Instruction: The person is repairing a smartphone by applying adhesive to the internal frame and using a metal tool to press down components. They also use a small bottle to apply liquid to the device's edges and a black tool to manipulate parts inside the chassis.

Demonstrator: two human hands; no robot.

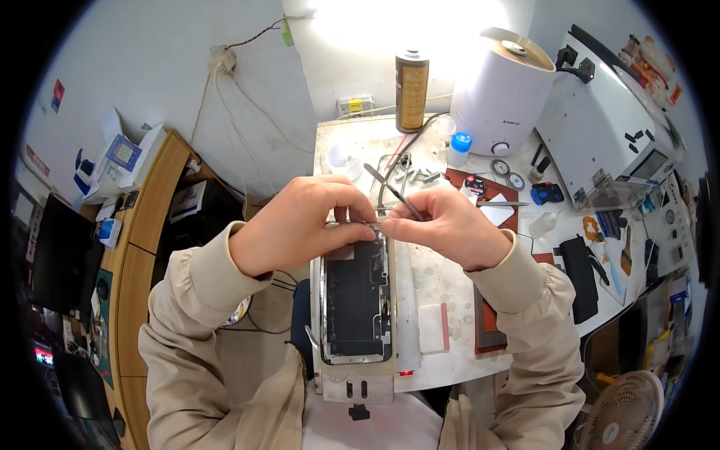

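A phone screen assembly point(356, 300), dark inside with a silvery frame, lies in a metal holding fixture point(358, 380) at the table's near edge. My left hand point(304, 225) is closed at its far end, thumb and fingertips pressed together; what they pinch is hidden. Just beside it, my right hand point(450, 225) grips a slim metal tool point(386, 185) with a flat, widened end pointing up and to the left, away from the phone part. Right thumb and index fingertips meet near the top right corner of that part.
Behind my hands stand a spray can point(412, 94), a white humidifier point(504, 90) and a blue-capped bottle point(458, 148). A white pad point(433, 328) lies right of the fixture. Brushes, small tools and a boxy machine point(600, 142) crowd the right. A fan point(622, 412) stands lower right.
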